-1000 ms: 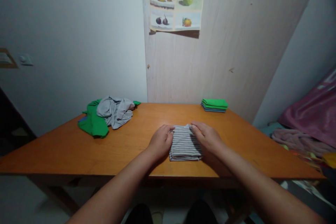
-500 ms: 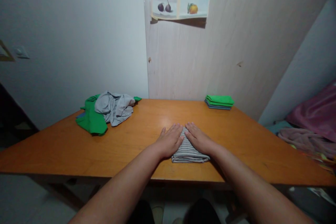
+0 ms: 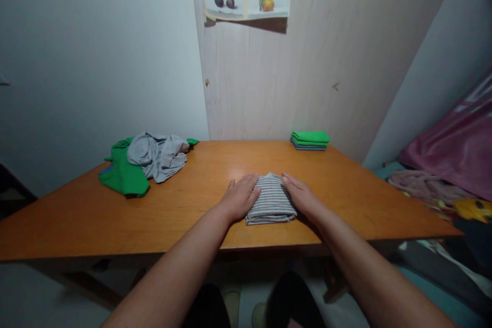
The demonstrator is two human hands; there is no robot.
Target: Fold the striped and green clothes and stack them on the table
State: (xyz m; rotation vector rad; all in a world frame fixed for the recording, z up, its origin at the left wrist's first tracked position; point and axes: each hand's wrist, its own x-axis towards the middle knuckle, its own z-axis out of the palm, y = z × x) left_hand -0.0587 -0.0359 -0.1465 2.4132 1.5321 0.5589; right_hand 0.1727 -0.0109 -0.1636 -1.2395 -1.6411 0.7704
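Striped cloth (image 3: 272, 196) lies folded at six o'clock on the table (image 3: 172, 220), left hand (image 3: 241, 198) at its nine, right hand (image 3: 302, 197) at its three, fingers straight, clutching nothing. Probably light, soft, quick to unfold; best supported under both sides. Folded stack (image 3: 310, 139) at one.

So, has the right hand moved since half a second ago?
Yes: the right hand has shifted right, judged against the folded stack.

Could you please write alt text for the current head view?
A person's left hand and right hand flank a folded striped cloth on a wooden table. Crumpled green and gray fabric lies at left, a folded stack at right.
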